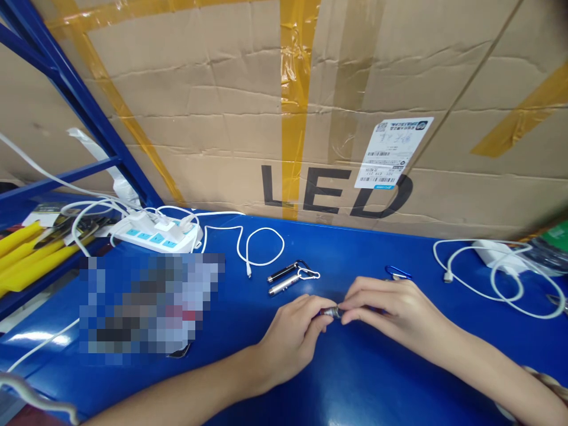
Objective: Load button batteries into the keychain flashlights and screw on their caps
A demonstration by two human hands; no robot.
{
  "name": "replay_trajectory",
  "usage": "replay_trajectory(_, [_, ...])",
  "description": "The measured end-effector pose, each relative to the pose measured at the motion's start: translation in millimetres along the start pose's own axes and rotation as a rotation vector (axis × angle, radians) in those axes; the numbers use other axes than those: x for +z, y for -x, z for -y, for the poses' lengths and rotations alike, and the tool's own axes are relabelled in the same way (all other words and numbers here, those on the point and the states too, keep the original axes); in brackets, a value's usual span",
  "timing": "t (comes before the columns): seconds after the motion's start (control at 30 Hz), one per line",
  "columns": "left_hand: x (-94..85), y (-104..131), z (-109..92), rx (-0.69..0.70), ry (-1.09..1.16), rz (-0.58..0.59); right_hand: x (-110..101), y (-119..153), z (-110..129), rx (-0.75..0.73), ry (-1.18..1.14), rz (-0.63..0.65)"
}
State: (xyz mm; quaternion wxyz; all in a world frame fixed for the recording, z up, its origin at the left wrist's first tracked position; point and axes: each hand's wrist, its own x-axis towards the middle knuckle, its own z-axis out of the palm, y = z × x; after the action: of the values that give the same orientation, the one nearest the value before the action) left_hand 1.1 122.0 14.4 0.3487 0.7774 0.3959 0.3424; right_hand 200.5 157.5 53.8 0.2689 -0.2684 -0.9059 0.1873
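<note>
Between the fingertips of both hands is a small flashlight [330, 312], a short metallic cylinder with a ridged middle; the fingers cover much of it. My left hand [296, 331] pinches its left end with thumb and fingers. At the right end, my right hand [386, 302] is closed in a pinch. Just behind the left hand lie a black keychain flashlight [283, 273] and a silver keychain flashlight [284, 286], side by side with carabiner clips at their right ends. A blue carabiner clip [399, 272] shows behind the right hand, partly hidden by it.
The blue table [355, 384] backs onto a large cardboard box [222, 118] marked LED. A white power strip [160, 234] with cables stands at the back left, near yellow-handled tools [26, 254]. White cable [488, 290] and adapter [499, 255] lie right. A pixelated patch hides things at left.
</note>
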Motion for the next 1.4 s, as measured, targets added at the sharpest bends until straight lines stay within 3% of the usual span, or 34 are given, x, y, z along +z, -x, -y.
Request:
replay_trajectory(0.7, [0.8,-0.1,0.7,0.01,-0.018,-0.005,1.4,-2.2,1.1,0.045,-0.044,-0.01])
replay_trajectory(1.4, [0.5,-2.1,-0.5,-0.058,-0.032,0.005,0.5,-1.7,-6.6,0.01,0.123,0.025])
